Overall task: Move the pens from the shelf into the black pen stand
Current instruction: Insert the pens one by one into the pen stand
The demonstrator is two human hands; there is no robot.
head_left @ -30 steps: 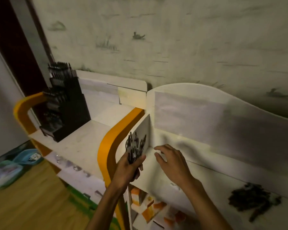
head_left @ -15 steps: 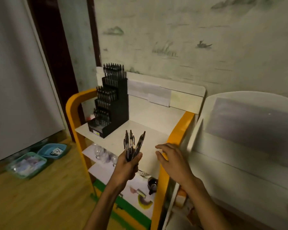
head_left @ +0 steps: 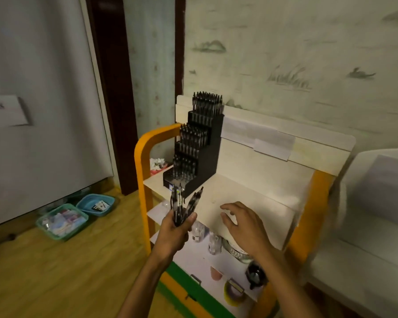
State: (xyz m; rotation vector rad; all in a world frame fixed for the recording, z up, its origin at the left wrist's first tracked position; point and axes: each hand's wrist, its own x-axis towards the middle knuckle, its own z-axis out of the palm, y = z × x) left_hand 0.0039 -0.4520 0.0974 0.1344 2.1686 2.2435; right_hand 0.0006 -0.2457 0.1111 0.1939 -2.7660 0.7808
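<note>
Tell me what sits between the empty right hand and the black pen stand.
Nothing stands there: in the head view, only bare white shelf top stretches between the right hand and the black pen stand. The pens in the left hand are off to the side.

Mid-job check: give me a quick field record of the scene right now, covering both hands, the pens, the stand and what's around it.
left hand: grips a bunch of pens, tips up
right hand: holds nothing, fingers spread above the shelf top
black pen stand: stepped, on the shelf top at its left rear, tiers already hold many pens
held pens vs stand: in front of its lowest tier, not yet inserted
floor: two baskets left of the shelf
lower shelves: small items, too blurred to name
</note>
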